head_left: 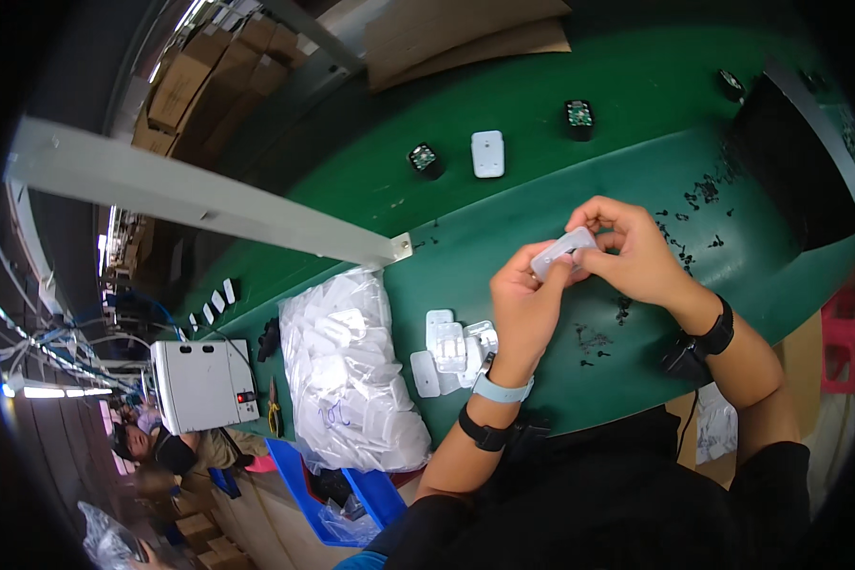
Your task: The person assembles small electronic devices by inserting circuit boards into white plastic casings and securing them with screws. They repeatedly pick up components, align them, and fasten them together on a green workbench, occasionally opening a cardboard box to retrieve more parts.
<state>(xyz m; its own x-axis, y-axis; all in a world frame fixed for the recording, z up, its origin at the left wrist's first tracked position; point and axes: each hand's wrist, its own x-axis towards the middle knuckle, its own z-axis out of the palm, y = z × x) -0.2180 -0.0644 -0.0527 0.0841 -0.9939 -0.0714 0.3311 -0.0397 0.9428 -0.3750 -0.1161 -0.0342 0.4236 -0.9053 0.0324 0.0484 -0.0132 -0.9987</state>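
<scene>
Between my two hands is a small white rectangular plastic cover (551,256) with rounded corners, raised above the green bench mat. My left hand (522,293) grips its near left end, and my right hand (629,249) pinches the right end. Both thumbs meet over its face, where a tiny dark spot shows; the fingertips partly hide it, so I cannot tell what it is. Beside my left wrist lies a loose pile of similar white and clear covers (450,348). Small black parts, apparently screws or plugs (703,192), are scattered beyond my right hand.
A bulging clear bag of white pieces (347,366) lies left of the pile. Farther off are a white case (487,155) and black devices with bare circuit boards (579,116). A metal post (228,204) crosses the left side. Pliers (275,410) lie by a white box (199,385).
</scene>
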